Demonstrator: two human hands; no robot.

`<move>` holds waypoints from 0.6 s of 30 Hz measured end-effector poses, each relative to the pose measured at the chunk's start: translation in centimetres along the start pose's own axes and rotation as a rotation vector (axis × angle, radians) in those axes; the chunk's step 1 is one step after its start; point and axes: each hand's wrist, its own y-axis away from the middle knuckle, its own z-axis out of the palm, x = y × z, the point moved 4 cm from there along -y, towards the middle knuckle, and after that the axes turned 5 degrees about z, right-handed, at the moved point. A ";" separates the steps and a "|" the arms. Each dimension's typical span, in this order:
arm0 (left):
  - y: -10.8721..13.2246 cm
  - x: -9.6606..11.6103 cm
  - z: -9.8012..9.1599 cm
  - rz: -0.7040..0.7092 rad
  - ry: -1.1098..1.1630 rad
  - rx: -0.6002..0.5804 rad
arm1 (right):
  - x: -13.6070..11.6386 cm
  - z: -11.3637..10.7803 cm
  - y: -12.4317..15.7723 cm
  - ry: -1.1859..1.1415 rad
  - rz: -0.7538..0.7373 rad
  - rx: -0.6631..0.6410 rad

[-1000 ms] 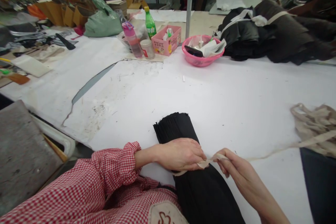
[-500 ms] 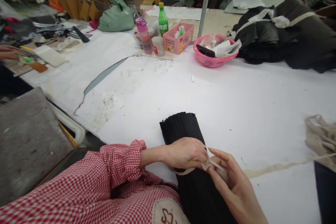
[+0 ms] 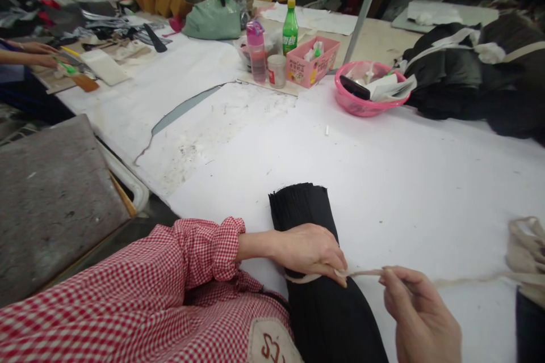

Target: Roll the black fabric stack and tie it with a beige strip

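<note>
A thick bundle of black fabric [image 3: 327,317] lies on the white-covered table, its layered edge facing away from me. A pale cloth strip [image 3: 366,273] goes round its middle. My left hand [image 3: 313,249] rests across the bundle, thumb and fingers pinched on the strip at the bundle's right side. To the right, my right hand [image 3: 421,309] pinches the same strip between thumb and finger, and the piece between my hands is stretched straight. Beyond my right hand the strip runs on towards a beige heap of strips [image 3: 525,247] at the right edge.
A pink basin [image 3: 370,103], a pink box [image 3: 313,65], a green bottle [image 3: 290,28] and a pink tumbler [image 3: 256,54] stand farther back. Dark fabric [image 3: 460,76] is piled back right. Another person's hands [image 3: 40,54] are at far left. A grey board [image 3: 55,198] is left.
My right hand has moved right, away from my left hand, drawing the strip out straight between them. My left hand stays on the bundle. The view has shifted left.
</note>
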 end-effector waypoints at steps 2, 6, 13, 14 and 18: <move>0.0 0.0 0.0 -0.002 -0.006 -0.018 | 1.5 -2.0 -0.7 -0.177 0.051 0.163; 0.0 -0.1 0.3 -0.024 -0.017 -0.069 | 4.0 -4.6 -1.8 -0.410 0.120 0.311; -0.6 0.2 0.8 0.045 -0.153 -0.124 | 4.3 -4.1 -2.9 -0.541 0.140 0.226; -0.7 0.3 0.8 0.050 -0.166 -0.138 | 4.2 -3.9 -3.2 -0.544 0.128 0.223; -0.7 0.3 0.5 0.076 -0.151 -0.168 | 4.7 -4.1 -4.5 -0.569 0.133 0.232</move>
